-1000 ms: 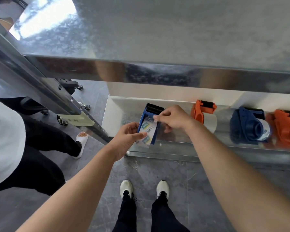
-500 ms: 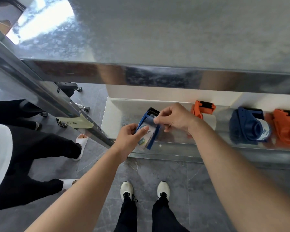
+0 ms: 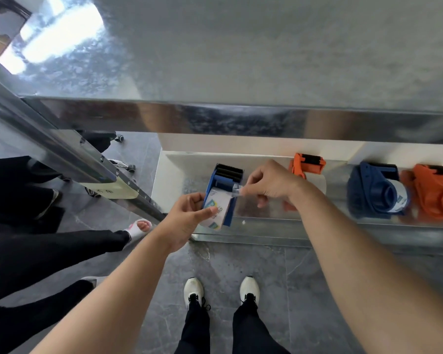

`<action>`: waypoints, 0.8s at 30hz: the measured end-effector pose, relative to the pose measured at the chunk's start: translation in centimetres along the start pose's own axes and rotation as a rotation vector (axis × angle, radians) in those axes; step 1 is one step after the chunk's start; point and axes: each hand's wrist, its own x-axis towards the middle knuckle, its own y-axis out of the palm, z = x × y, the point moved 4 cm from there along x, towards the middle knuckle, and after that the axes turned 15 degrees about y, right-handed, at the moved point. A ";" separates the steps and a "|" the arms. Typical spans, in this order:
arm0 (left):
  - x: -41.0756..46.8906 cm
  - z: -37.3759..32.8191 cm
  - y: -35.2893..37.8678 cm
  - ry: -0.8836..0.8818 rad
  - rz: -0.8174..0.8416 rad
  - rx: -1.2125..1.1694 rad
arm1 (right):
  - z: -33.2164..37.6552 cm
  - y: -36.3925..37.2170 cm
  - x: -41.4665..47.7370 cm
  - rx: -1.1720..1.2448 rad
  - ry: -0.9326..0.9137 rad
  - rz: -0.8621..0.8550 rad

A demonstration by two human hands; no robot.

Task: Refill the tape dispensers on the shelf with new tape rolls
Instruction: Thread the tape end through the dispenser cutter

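The blue tape dispenser (image 3: 224, 190) sits at the left end of the lower metal shelf (image 3: 266, 213), its black serrated blade facing away from the person. A tape roll (image 3: 216, 209) with a white wrapper is seated in it; the wrapper carries blue and green printing too blurred to read. The left hand (image 3: 187, 221) grips the dispenser's near left side, thumb across the roll. The right hand (image 3: 269, 185) has its fingers (image 3: 243, 191) pinched narrow on the clear tape end just above the roll. Further right on the shelf lie an orange dispenser (image 3: 308, 164), partly hidden by the right hand, a dark blue dispenser (image 3: 374, 191) holding a labelled roll, and another orange dispenser (image 3: 435, 190) cut off at the frame edge. The upper shelf (image 3: 241, 60) is galvanised, mottled and reflective.
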 end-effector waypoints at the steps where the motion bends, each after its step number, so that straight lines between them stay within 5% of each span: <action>1: 0.0 0.0 0.0 0.000 0.000 0.001 | -0.4 0.3 0.1 0.003 0.041 0.022; 7: -0.6 -0.1 0.2 -0.007 0.044 0.051 | -1.1 0.2 1.1 0.059 0.081 -0.113; 24: -1.5 0.4 -0.1 -0.013 0.086 0.048 | -0.2 2.0 0.9 -0.090 -0.269 -0.578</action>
